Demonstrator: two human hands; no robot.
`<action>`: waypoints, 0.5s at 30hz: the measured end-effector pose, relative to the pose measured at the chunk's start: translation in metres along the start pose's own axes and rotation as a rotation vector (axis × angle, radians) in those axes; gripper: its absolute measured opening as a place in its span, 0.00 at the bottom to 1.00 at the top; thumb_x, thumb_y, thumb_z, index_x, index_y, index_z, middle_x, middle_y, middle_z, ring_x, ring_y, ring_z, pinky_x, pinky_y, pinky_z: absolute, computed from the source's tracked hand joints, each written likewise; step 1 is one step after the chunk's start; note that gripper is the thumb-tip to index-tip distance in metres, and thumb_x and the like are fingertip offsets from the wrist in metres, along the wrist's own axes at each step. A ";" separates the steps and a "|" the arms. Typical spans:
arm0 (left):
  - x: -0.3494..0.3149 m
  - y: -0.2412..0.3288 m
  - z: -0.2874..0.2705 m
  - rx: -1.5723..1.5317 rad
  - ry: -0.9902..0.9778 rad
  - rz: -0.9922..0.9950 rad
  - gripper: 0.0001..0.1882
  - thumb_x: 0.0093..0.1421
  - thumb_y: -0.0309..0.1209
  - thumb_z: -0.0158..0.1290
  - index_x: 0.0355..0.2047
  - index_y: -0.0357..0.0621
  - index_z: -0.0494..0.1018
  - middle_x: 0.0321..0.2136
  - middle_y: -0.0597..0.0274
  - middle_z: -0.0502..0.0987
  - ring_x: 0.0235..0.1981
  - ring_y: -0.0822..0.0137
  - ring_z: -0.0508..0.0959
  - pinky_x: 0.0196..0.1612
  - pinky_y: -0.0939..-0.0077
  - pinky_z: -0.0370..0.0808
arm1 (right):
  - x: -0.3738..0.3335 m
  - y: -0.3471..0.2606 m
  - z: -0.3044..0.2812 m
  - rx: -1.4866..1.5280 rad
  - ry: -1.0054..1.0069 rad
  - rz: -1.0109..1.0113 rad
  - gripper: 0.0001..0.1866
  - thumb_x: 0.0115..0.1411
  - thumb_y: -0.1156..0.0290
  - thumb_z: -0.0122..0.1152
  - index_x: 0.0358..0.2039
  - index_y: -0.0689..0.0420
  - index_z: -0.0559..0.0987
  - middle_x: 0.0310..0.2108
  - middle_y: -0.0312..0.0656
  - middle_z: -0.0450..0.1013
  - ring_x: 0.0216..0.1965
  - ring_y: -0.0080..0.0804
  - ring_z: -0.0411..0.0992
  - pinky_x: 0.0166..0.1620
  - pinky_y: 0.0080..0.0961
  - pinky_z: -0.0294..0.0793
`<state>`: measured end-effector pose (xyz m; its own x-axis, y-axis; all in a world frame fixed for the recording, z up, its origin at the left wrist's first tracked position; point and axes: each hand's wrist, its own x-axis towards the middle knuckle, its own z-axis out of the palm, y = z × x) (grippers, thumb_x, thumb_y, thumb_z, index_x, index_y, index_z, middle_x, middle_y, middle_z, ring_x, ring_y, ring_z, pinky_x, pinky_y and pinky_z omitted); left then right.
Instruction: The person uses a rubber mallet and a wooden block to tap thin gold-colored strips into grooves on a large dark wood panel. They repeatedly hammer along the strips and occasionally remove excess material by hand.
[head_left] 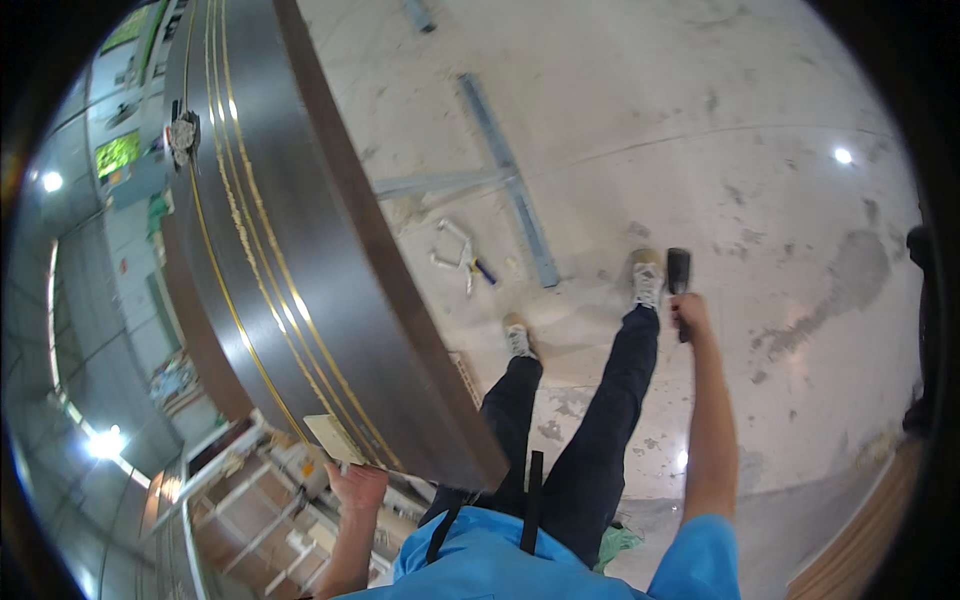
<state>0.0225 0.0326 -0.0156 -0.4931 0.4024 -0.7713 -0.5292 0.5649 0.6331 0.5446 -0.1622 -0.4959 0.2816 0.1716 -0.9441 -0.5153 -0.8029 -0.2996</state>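
Note:
A long dark brown panel (pixel 300 200) stands at my left, with thin gold strips (pixel 262 215) along its face and rough yellowish residue beside them. At its near end, my left hand (pixel 357 487) has its fingers closed at a cream rectangular block (pixel 334 440), which rests against the panel face. Out to the right, over the floor near my shoe, my right hand (pixel 688 312) is wrapped round the handle of a black brush-like tool (pixel 679 268). That tool points away from me; its exact kind is hard to make out.
Ahead on the floor lies a grey metal stand (pixel 515 185), with a pale clamp-like tool (pixel 455 255) next to it. A grey crumpled lump (pixel 182 135) sits on the panel's far part. Racks (pixel 240 520) stand at lower left, and green cloth (pixel 618 542) lies behind my legs.

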 end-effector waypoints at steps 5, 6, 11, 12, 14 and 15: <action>-0.009 0.000 0.009 0.341 -0.085 0.156 0.28 0.79 0.52 0.42 0.59 0.42 0.76 0.55 0.53 0.83 0.55 0.51 0.83 0.60 0.48 0.82 | 0.159 0.043 -0.050 -0.866 0.278 -0.253 0.36 0.61 0.69 0.54 0.71 0.62 0.66 0.51 0.66 0.79 0.52 0.66 0.79 0.55 0.56 0.78; -0.008 0.003 0.006 0.160 -0.167 0.049 0.23 0.71 0.40 0.58 0.58 0.37 0.78 0.53 0.49 0.83 0.57 0.50 0.81 0.62 0.54 0.80 | 0.169 0.049 -0.060 -0.849 0.389 -0.339 0.36 0.63 0.70 0.53 0.73 0.56 0.66 0.56 0.61 0.77 0.53 0.63 0.79 0.56 0.55 0.78; -0.015 0.004 -0.008 0.077 -0.178 0.022 0.23 0.71 0.39 0.58 0.60 0.39 0.77 0.56 0.50 0.81 0.58 0.50 0.80 0.63 0.51 0.79 | 0.174 0.003 -0.065 -1.056 0.454 -0.206 0.37 0.67 0.64 0.63 0.75 0.52 0.64 0.60 0.60 0.75 0.62 0.57 0.75 0.62 0.53 0.75; -0.015 0.001 -0.007 0.048 -0.119 0.051 0.24 0.72 0.41 0.57 0.62 0.40 0.77 0.58 0.50 0.80 0.59 0.50 0.79 0.64 0.51 0.78 | 0.163 -0.022 -0.031 -1.027 0.411 -0.446 0.36 0.67 0.60 0.65 0.73 0.53 0.66 0.62 0.60 0.74 0.64 0.57 0.73 0.65 0.51 0.73; -0.013 -0.013 -0.003 0.041 0.076 0.155 0.30 0.75 0.52 0.49 0.65 0.42 0.74 0.61 0.49 0.78 0.63 0.47 0.77 0.67 0.45 0.75 | 0.121 -0.092 0.041 -0.852 0.261 -0.698 0.36 0.67 0.52 0.67 0.70 0.57 0.71 0.68 0.59 0.70 0.68 0.57 0.69 0.70 0.47 0.68; -0.011 -0.019 0.002 0.093 0.183 0.207 0.35 0.76 0.59 0.44 0.67 0.43 0.73 0.63 0.47 0.77 0.64 0.45 0.76 0.68 0.41 0.73 | 0.090 -0.130 0.087 -0.633 0.096 -0.746 0.38 0.68 0.51 0.67 0.72 0.58 0.70 0.68 0.58 0.70 0.69 0.57 0.69 0.70 0.47 0.68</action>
<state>0.0394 0.0193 -0.0193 -0.7050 0.3843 -0.5961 -0.3430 0.5509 0.7608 0.5664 0.0073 -0.5536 0.4375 0.7343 -0.5190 0.3424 -0.6698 -0.6589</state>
